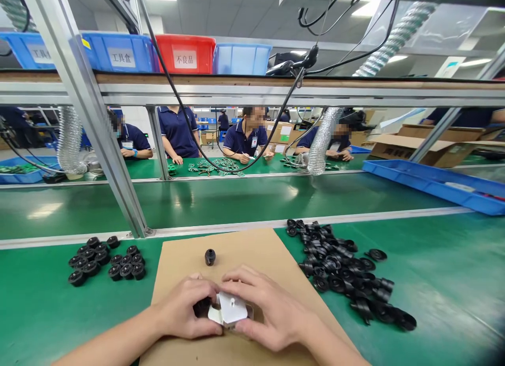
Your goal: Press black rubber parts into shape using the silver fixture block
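Observation:
Over the cardboard sheet [205,350], both hands meet around a white angular part [233,309] with a small peg on its flat top face. My right hand [272,313] grips this part from the right, thumb at the lower edge and fingers over the back. My left hand [187,308] curls around a dark round part [202,306], mostly hidden by the fingers, and touches the white part's left side. Whether the two parts are joined I cannot tell. A small black knob-like piece [210,257] stands on the cardboard just beyond my hands.
Black round caps [90,261] sit in two groups at left. A loose heap of black ring-shaped parts [335,261] lies at right. Beyond the metal rail are a green belt [236,197], a blue tray [434,184] and several co-workers. A black cable [177,98] hangs overhead.

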The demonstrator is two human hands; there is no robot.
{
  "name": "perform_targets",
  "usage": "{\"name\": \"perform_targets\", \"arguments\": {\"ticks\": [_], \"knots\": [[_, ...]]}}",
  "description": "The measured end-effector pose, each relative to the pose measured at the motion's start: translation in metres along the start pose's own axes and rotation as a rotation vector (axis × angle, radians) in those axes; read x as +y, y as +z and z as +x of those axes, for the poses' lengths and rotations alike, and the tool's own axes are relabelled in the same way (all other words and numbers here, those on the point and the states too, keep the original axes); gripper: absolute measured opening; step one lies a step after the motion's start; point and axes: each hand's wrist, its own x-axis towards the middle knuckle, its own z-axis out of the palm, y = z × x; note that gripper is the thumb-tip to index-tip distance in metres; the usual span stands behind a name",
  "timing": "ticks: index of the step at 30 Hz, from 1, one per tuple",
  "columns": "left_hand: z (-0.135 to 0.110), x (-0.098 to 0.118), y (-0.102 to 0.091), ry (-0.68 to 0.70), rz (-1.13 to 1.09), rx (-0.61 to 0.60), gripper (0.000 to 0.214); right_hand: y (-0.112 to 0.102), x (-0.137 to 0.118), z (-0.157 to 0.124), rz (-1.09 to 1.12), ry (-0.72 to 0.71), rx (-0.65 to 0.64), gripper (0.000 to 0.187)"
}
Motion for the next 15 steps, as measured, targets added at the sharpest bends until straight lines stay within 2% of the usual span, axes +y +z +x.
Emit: {"name": "perform_targets", "arguments": {"ticks": [2, 4, 7, 11, 13, 15], "knots": [[0.0, 0.0, 0.0, 0.016, 0.012, -0.012, 0.04, 0.004, 0.0, 0.001, -0.057, -0.029, 0.032, 0.046], [0.0, 0.001, 0.0, 0.034, 0.028, -0.022, 0.038, 0.011, 0.0, 0.0, -0.238, -0.026, 0.084, 0.037], [0.001, 0.003, -0.001, 0.05, 0.072, -0.041, 0.036, 0.013, -0.003, -0.001, -0.391, -0.012, 0.174, 0.054], [0.003, 0.007, -0.002, 0.073, 0.178, -0.05, 0.033, 0.01, -0.004, 0.0, -0.271, 0.003, 0.023, 0.069], [0.004, 0.006, -0.001, 0.111, 0.243, -0.061, 0.036, 0.015, 0.002, 0.001, -0.36, -0.003, -0.014, 0.064], [0.003, -0.002, 0.001, 0.175, 0.306, -0.066, 0.038, 0.021, 0.012, 0.001, -0.557, -0.001, 0.019, 0.05]]}}
